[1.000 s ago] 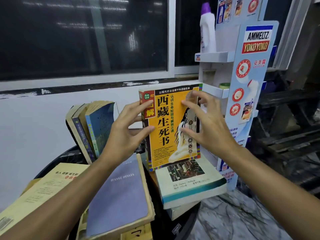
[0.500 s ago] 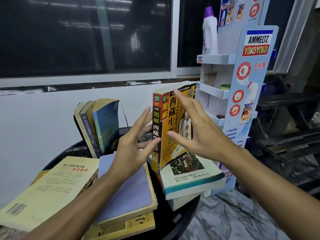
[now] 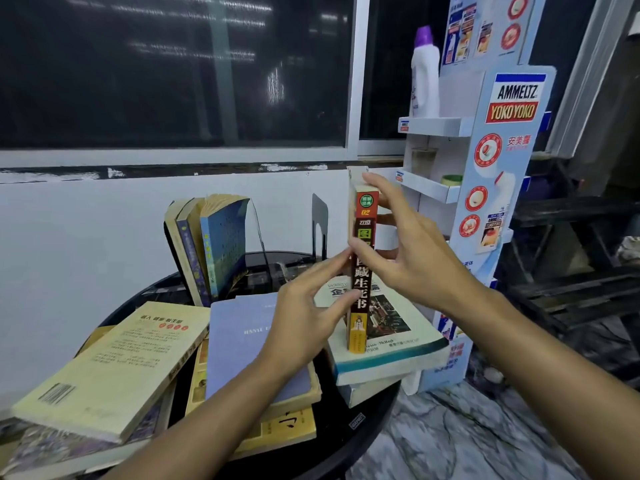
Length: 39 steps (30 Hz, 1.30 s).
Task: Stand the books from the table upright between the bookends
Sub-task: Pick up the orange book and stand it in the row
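Note:
A yellow book with a red and brown spine (image 3: pixel 362 271) stands upright on a white and teal book (image 3: pixel 391 344), its spine toward me. My right hand (image 3: pixel 401 251) holds its right side, thumb across the spine. My left hand (image 3: pixel 308 313) touches its left side with straight fingers. Behind, three books (image 3: pixel 207 244) lean against the left end of a black bookend rack, whose right upright (image 3: pixel 319 220) stands free. A lilac book (image 3: pixel 242 337) and a cream book (image 3: pixel 114 368) lie flat.
The round black table (image 3: pixel 346 441) holds more flat books under the piles. A white cardboard display stand (image 3: pixel 485 202) with a white bottle (image 3: pixel 424 74) rises at the right, close to the held book. A white wall and dark window lie behind. Marble floor shows at the lower right.
The yellow book has turned from cover-facing to spine-facing and stayed upright on the white and teal book. Both hands shifted with it, the left hand's fingers now straighter along its side.

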Tool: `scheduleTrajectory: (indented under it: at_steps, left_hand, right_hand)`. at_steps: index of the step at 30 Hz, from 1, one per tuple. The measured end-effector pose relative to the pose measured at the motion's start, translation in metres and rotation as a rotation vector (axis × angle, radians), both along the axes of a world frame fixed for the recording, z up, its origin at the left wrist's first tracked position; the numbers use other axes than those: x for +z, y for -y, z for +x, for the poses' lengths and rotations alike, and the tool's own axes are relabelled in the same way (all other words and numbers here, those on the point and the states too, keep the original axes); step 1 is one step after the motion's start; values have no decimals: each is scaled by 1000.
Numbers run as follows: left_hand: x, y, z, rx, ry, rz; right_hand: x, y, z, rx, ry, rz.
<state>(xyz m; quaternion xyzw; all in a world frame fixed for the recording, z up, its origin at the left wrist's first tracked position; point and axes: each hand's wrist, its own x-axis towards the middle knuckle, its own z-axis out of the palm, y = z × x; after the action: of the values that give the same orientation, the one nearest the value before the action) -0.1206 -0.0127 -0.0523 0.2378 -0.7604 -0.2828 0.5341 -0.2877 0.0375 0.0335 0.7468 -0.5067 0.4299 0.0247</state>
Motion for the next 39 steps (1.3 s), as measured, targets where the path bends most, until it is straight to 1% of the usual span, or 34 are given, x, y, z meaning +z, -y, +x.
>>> scheduleTrajectory:
  at_steps: [5, 11, 17, 22, 24, 29, 32, 33, 35, 37, 39]
  left_hand:
    - [-10, -4, -7, -8, 17, 88]
    - [-10, -11, -17, 65, 21, 19]
    - [-11, -13, -20, 77, 55, 9]
    - [-6, -7, -5, 8, 118, 57]
    - [-1, 7, 14, 95, 184, 5]
    - [22, 65, 82, 445, 326, -118]
    - [40, 95, 115, 600, 394, -180]
    - [45, 103, 124, 645, 428, -181]
    - [54, 119, 137, 714, 513, -119]
    - [58, 135, 147, 744, 607, -72]
    - [60, 147, 154, 759, 706, -65]
  right_hand:
    - [3, -2, 9, -99, 7, -72]
    - [6, 2, 19, -231, -56, -116]
    - [6, 1, 20, -246, -27, -152]
    - [9, 4, 22, -213, -22, -204]
    - [13, 7, 23, -215, -6, -216]
    - [21, 13, 33, -184, 45, -231]
    - [23, 16, 42, -147, 52, -254]
    - [23, 17, 45, -138, 56, -256]
    - [23, 20, 50, -128, 60, -256]
    - [22, 22, 53, -116, 66, -263]
    - [22, 24, 56, -103, 77, -278]
